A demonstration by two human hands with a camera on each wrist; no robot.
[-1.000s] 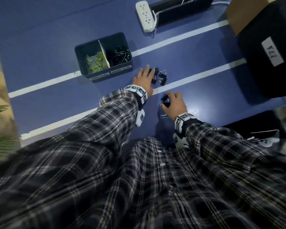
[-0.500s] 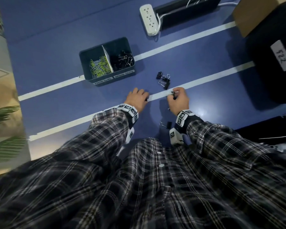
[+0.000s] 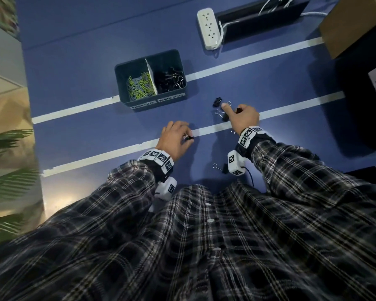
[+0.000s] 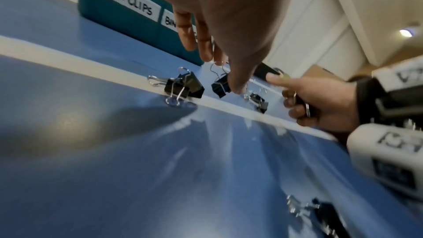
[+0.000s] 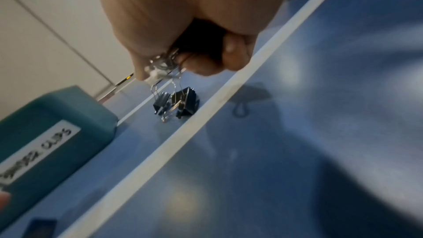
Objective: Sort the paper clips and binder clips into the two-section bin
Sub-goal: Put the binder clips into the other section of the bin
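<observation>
The dark two-section bin (image 3: 183,83) holds green paper clips (image 3: 139,85) in its left section and black binder clips (image 3: 170,80) in its right. My left hand (image 3: 176,137) hovers over the near tape line, thumb and fingers pinching a black binder clip (image 4: 220,86). A second clip (image 4: 183,86) lies on the tape beside it. My right hand (image 3: 241,118) is curled round binder clips (image 4: 304,104) in its palm, with its thumb stretched to two loose clips (image 5: 185,102) on the table. One more clip (image 3: 221,168) lies by my right wrist.
A white power strip (image 3: 208,29) and a black cable tray (image 3: 261,18) sit at the back. A cardboard box (image 3: 352,25) and a black box (image 3: 365,101) stand at the right. White tape lines (image 3: 74,109) cross the blue table.
My left hand has drawn back from the clip cluster to the near tape line with a clip. My right hand has moved forward to the cluster, carrying its clip.
</observation>
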